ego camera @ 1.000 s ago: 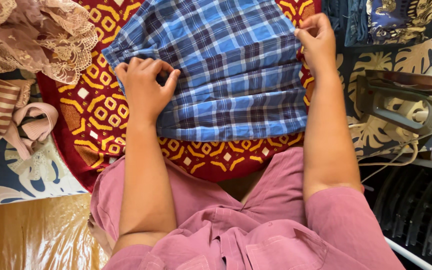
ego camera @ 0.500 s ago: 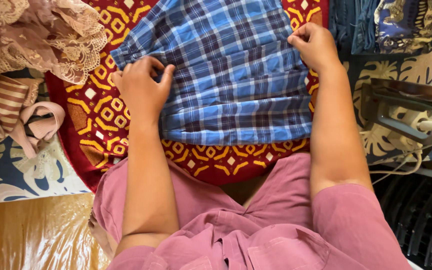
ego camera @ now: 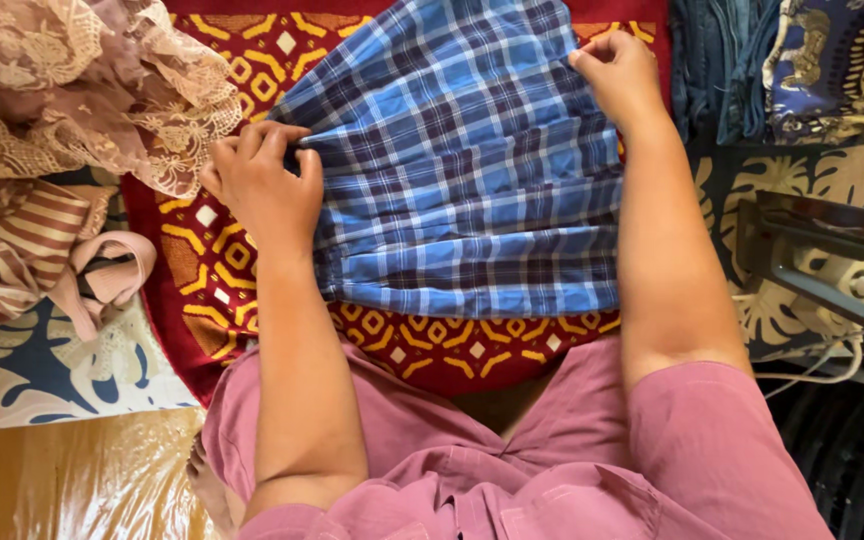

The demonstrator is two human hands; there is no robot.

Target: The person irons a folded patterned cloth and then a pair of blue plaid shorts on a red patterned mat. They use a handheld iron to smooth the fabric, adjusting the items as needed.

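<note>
A blue plaid garment (ego camera: 462, 170) lies spread on a red mat with a yellow pattern (ego camera: 212, 250) in front of me. My left hand (ego camera: 262, 185) pinches the garment's left edge, fingers closed on the fabric. At the garment's right edge, higher up, my right hand (ego camera: 617, 75) grips the cloth in the same way. The near hem of the garment lies flat above my pink-clothed lap.
A heap of beige lace fabric (ego camera: 82, 80) and striped pink clothes (ego camera: 12, 250) lie at the left. Dark folded clothes (ego camera: 802, 60) sit at the top right. An iron (ego camera: 832, 260) with its cord rests at the right on a leaf-patterned sheet.
Both hands have slid further up along the garment's side edges, still gripping it. The view has shifted slightly, so everything sits lower in the picture.
</note>
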